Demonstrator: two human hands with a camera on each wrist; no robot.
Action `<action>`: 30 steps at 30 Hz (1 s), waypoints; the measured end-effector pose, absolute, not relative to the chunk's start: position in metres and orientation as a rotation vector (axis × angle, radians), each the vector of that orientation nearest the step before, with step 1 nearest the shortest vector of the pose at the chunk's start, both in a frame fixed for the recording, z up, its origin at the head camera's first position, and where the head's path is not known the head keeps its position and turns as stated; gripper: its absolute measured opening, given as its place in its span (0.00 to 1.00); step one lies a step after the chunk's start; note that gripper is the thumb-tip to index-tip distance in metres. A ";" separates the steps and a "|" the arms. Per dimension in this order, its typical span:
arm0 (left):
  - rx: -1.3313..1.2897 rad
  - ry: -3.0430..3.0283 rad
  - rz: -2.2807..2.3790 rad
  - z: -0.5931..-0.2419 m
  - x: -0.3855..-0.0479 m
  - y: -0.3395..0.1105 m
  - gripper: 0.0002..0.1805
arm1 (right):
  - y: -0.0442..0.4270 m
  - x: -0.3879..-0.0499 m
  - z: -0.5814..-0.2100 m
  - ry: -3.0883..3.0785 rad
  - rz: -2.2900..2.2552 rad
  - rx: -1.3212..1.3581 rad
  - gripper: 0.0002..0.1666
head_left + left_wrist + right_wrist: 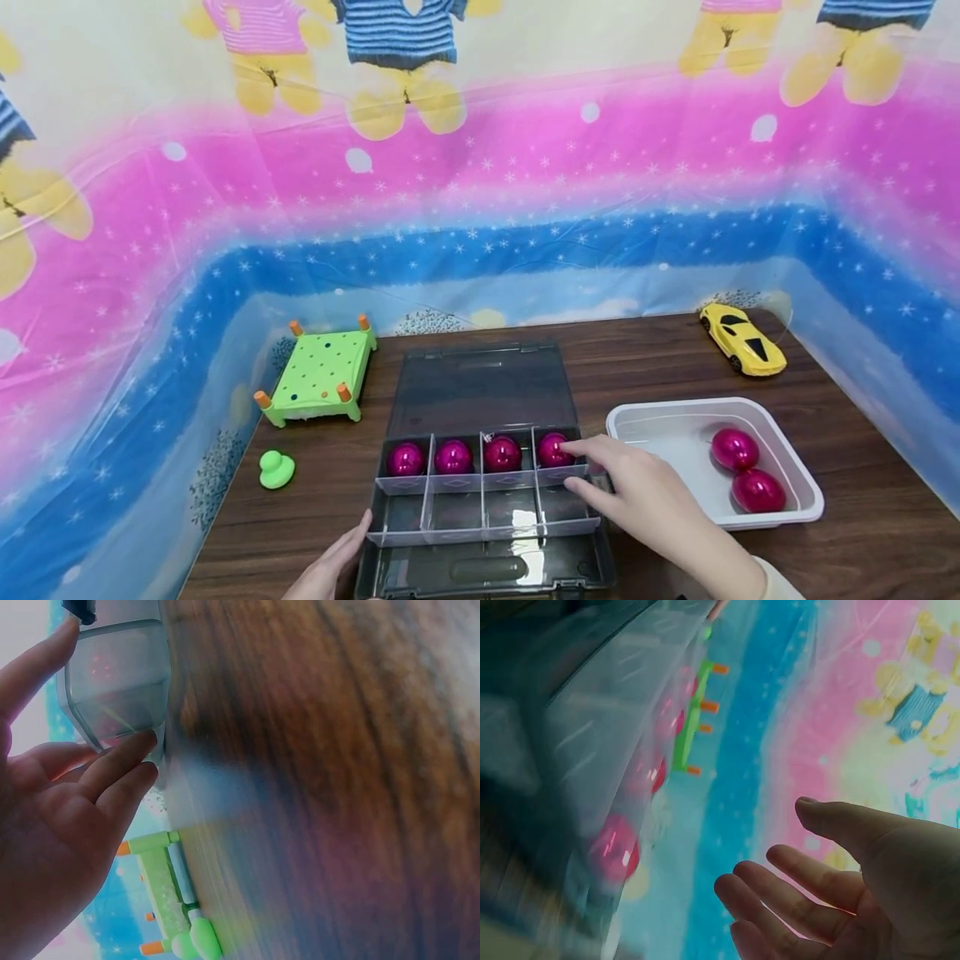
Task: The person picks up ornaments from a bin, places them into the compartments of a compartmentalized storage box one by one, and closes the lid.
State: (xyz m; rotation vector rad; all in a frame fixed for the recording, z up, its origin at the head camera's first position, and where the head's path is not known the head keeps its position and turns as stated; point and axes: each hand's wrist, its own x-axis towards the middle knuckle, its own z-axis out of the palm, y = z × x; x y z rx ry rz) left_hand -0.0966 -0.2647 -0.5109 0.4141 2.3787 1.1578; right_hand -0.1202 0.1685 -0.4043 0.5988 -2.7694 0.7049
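A clear-grey compartment box (pixel 452 537) lies on the table with its lid (pixel 483 387) folded back. Its back row holds several shiny magenta baubles, one per compartment; the rightmost bauble (pixel 553 450) is at the fingertips of my right hand (pixel 637 492). Whether they touch it I cannot tell. In the right wrist view that hand (pixel 832 885) has its fingers spread, nothing between them. My left hand (pixel 333 567) holds the box's front left corner. The left wrist view shows its fingers (pixel 124 769) against the side wall and the thumb by a dark latch (pixel 80 609).
Right of the box stands a white tray (pixel 652 417) with two magenta baubles (pixel 757 490) inside. Behind it sits a yellow toy car (pixel 742 340). A green toy bed (pixel 322 375) and a small green knobbed piece (pixel 276 469) are at the left. A printed curtain (pixel 480 250) surrounds the table.
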 end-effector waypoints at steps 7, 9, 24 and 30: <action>0.406 2.329 1.236 -0.521 -0.099 -0.269 0.55 | 0.214 -0.113 -0.402 -2.798 0.647 0.361 0.24; 0.388 2.309 1.240 -0.536 -0.104 -0.276 0.56 | 0.228 -0.112 -0.401 -2.818 0.627 0.294 0.25; 0.409 2.338 1.233 -0.511 -0.094 -0.265 0.53 | 0.315 -0.113 -0.412 -3.055 0.463 -0.104 0.36; 0.382 2.349 1.210 -0.551 -0.106 -0.282 0.56 | 0.330 -0.116 -0.417 -3.119 0.462 -0.151 0.35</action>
